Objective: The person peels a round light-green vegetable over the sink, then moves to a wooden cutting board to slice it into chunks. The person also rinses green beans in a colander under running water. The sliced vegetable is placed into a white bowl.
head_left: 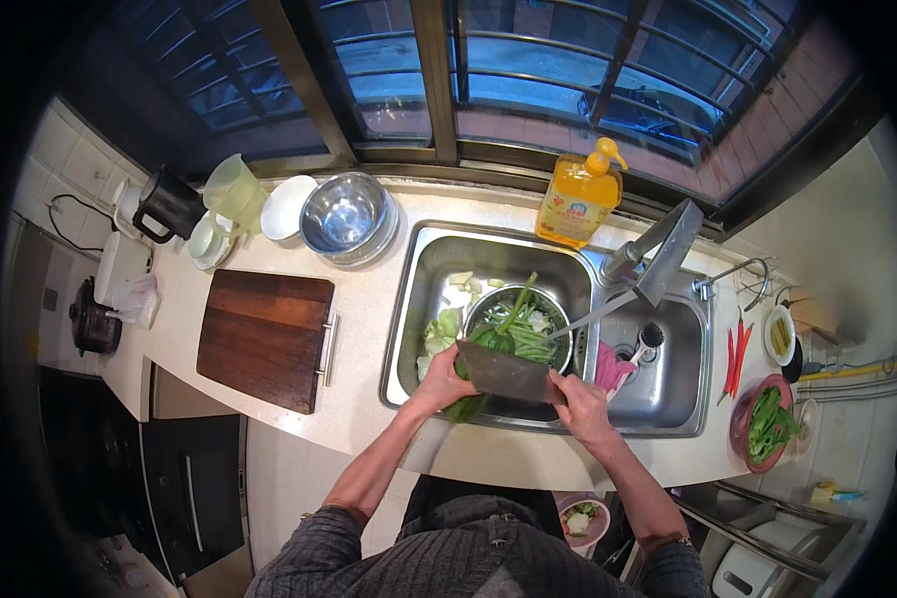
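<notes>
Steel sink [424, 299], I note: left hand [441, 384] grips one leafy bunch [468, 404] at its front rim; right hand [580, 404] clenches one cleaver [506, 374]. One strainer [528, 334] behind.

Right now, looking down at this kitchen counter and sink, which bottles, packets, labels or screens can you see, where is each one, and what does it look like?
Dish-soap bottle: on the ledge behind the sink, under the window; tall, clear yellow, yellow pump top, red and white label on its front.
Small packet: on the far right by the lower shelf; flat, yellowish with a blue end, too small to tell more.
Screens or signs: none in view.
</notes>
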`<action>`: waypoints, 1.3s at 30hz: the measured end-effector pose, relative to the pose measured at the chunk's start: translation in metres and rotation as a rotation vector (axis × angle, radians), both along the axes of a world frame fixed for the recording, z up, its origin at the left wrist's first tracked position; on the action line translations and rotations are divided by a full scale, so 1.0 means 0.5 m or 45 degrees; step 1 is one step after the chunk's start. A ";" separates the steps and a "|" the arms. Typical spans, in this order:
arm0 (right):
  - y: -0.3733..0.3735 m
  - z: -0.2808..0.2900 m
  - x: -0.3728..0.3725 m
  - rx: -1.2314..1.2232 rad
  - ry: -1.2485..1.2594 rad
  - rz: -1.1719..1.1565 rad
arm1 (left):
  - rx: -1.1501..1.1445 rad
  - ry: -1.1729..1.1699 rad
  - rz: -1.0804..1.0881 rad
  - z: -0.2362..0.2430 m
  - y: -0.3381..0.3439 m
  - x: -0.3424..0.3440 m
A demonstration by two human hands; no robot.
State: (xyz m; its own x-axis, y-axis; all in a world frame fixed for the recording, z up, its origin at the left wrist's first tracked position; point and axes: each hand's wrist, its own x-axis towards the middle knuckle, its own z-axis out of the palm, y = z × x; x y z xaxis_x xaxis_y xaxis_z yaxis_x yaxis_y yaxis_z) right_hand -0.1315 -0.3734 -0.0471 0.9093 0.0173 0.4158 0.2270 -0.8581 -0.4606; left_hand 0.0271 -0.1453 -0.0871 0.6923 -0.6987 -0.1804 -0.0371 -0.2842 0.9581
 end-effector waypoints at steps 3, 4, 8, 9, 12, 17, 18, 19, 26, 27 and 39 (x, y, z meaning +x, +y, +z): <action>0.006 -0.011 -0.003 0.016 0.096 0.025 | -0.026 0.252 -0.030 0.010 -0.004 0.005; 0.010 -0.015 0.001 0.015 0.105 0.057 | -0.156 0.279 0.031 0.009 -0.006 -0.002; 0.008 -0.028 0.011 0.088 0.105 0.033 | -0.194 0.252 0.145 -0.009 -0.012 -0.013; 0.004 -0.032 0.013 0.140 0.081 -0.015 | 0.020 -0.103 0.029 -0.013 -0.011 -0.011; 0.014 -0.045 0.004 0.169 0.156 -0.058 | 0.024 0.006 0.074 -0.023 -0.013 -0.005; 0.028 -0.075 0.010 0.193 0.209 -0.155 | 0.216 -0.402 0.097 -0.018 -0.034 -0.010; 0.024 -0.081 0.009 0.236 0.189 -0.162 | 0.259 -0.478 0.093 -0.013 -0.032 -0.010; 0.018 -0.086 0.006 0.220 0.162 -0.123 | 0.268 -0.592 0.111 -0.007 -0.030 -0.005; 0.019 -0.138 0.018 0.403 0.416 -0.308 | 0.149 -0.476 -0.176 0.050 -0.040 -0.054; 0.020 -0.144 0.027 0.438 0.471 -0.326 | 0.113 -0.373 -0.134 0.052 -0.050 -0.067; 0.030 -0.045 0.056 1.382 0.909 -0.497 | -0.319 -0.510 0.096 0.065 -0.047 -0.039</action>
State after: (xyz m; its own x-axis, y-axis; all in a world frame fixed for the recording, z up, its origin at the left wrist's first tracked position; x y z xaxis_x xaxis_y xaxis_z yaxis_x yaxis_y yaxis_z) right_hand -0.1034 -0.3586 -0.0696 0.8007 -0.3214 -0.5056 -0.5167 0.0567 -0.8543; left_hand 0.0076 -0.1686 -0.0547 0.7235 -0.6319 0.2781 -0.4053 -0.0626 0.9121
